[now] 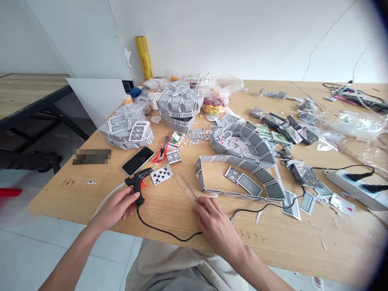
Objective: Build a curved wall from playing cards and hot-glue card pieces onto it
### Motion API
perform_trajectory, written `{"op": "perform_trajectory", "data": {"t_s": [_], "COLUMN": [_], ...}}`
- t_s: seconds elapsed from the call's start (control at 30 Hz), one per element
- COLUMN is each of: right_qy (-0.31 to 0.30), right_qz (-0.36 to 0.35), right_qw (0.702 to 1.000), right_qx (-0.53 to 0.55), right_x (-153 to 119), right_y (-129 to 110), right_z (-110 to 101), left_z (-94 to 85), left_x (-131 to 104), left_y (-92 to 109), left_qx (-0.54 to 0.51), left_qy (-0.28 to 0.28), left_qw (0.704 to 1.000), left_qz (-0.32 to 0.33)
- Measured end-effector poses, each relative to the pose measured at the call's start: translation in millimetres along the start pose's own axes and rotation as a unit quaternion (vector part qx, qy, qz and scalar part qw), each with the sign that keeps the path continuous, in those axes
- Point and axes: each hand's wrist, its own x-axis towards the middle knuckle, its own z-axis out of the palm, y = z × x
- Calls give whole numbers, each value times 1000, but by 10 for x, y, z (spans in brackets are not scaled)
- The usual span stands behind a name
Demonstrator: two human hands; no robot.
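Observation:
My left hand [123, 204] grips the handle of a black glue gun [138, 182], its nozzle tilted up to the right and its cord trailing below. A clubs playing card [161, 175] lies face up by the nozzle. In my right hand [214, 222], the fingers pinch the near end of a clear ruler [184, 186], which lies on the table. Beyond that hand stands an open, curved frame of folded cards [218, 159], with loose patterned cards [249, 184] inside it. A red utility knife [161, 151], a phone [138, 161] and a small card stack [173, 157] lie past the glue gun.
At the back are two lidded boxes made of cards [178, 101] [124, 131]. A heart-shaped card tray [242, 141] stands behind the frame. Card packs [280, 127] and scraps cover the right side, near a white power strip [354, 186]. The cord crosses the front.

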Motion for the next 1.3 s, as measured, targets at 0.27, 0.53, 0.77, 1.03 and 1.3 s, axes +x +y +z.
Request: {"op": "perform_trajectory", "data": {"t_s": [0.27, 0.53, 0.77, 1.03, 1.3], "right_qy": [6, 39, 35, 62, 82], "right_qz": [-3, 32, 41, 27, 27], "right_qw": [1000, 998, 998, 998, 996], "right_qx": [7, -26, -39, -20, 11], "right_x": [11, -61, -69, -57, -63], "right_y": [-5, -5, 3, 36, 72], "right_z": [-9, 28, 30, 59, 83], "left_z": [159, 235, 206, -389, -553], "left_x": [31, -18, -22, 466, 931], "left_y": [199, 195, 339, 507, 429], "left_qx": [52, 151, 287, 438, 470], "left_qy": [-107, -162, -121, 197, 161], "left_qw": [992, 974, 949, 869, 861], "left_qz": [46, 41, 60, 123, 105]}}
